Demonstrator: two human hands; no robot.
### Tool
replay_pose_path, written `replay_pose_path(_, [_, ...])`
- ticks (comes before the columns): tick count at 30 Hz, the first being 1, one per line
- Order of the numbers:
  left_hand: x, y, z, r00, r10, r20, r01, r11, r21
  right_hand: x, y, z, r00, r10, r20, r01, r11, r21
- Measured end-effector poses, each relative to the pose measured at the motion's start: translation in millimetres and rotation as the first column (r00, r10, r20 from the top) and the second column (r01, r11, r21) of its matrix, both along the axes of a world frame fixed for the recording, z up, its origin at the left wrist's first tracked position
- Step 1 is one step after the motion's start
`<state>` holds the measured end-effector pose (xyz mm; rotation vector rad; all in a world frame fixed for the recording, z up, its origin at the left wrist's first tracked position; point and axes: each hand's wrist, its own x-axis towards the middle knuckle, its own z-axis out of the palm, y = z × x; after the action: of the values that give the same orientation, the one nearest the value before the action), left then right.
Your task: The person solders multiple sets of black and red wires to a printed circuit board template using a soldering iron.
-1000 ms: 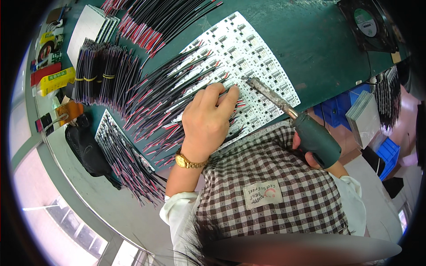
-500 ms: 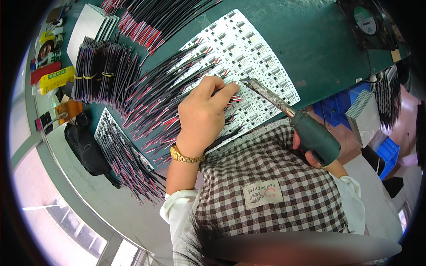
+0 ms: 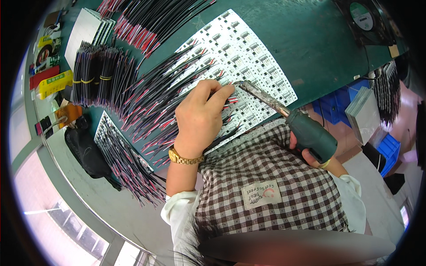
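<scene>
A white circuit board panel (image 3: 270, 75) with rows of small parts lies on the green table. Many thin black, red and white wires (image 3: 155, 95) reach across its left side. Over the panel, my left hand (image 3: 197, 119) is closed in a pinch, thumb against forefinger, on a wire mostly hidden by the fingers. My right hand (image 3: 310, 156) wraps the dark green handle of a soldering iron (image 3: 313, 135), its fingers partly hidden behind it. The iron's worn metal shaft slants up and left, and its tip is right beside my left fingertips.
Banded wire bundles (image 3: 91, 77) stand left of the panel, with loose wires (image 3: 159, 22) behind. A second wired panel (image 3: 126, 159) lies at the near left. Stacked white boards (image 3: 84, 31) are at the far left; a black fan (image 3: 364, 20) is at the far right. Blue bins (image 3: 386, 155) sit lower right.
The iron's tip has moved slightly left, closer to my left fingertips. My left hand keeps its pinch and has barely moved. The whole view has shifted a little.
</scene>
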<state>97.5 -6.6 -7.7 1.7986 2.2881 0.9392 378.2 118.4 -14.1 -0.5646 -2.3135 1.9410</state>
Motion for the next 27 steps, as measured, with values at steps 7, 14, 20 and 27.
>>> replay_pose_path(7, [0,2,-1,1.000,-0.016,-0.001,0.016,1.000,0.006,6,-7,5,0.988,-0.107,0.108,0.119,0.987,-0.104])
replay_pose_path(14, [1,1,1,0.998,0.022,-0.057,-0.022,1.000,-0.003,19,-5,0,0.947,-0.176,0.269,0.305,0.757,-0.577])
replay_pose_path(20, [-3,3,-5,0.999,-0.027,-0.045,0.030,0.998,0.056,11,-4,-2,0.981,-0.193,0.022,0.189,0.925,-0.330])
replay_pose_path(27, [-7,3,-4,0.998,-0.067,-0.013,0.068,0.996,0.061,-2,-7,9,0.984,-0.142,0.109,0.162,0.966,-0.199])
